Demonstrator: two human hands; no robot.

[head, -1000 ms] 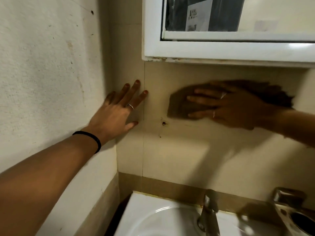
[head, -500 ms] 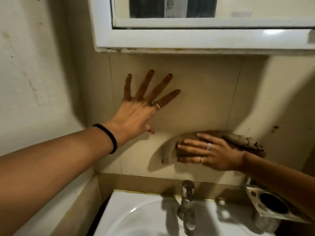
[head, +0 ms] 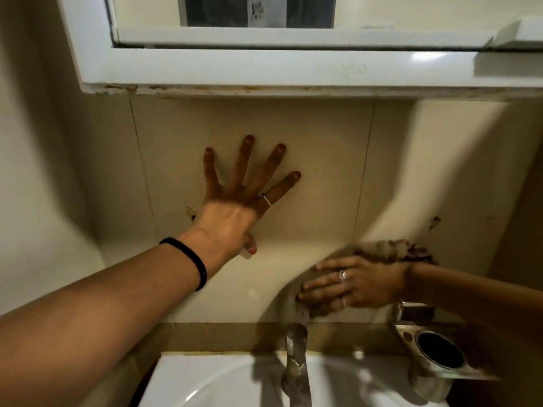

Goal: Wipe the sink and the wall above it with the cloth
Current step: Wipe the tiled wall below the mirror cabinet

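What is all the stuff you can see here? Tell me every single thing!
cloth: one, brown, flat on the wall low down at the right, under the right hand
wall: cream tiles, with a brown strip along the bottom above the sink
sink: one, white, bottom middle
tap: one, silver, at the back of the sink
metal holder: one, silver with a dark round hole, right of the tap
cabinet: one, white frame with a mirror, along the top
wristband: one, black, on the left wrist
left hand: fingers spread, flat on the wall, one ring
right hand: pressing the cloth on the wall, two rings
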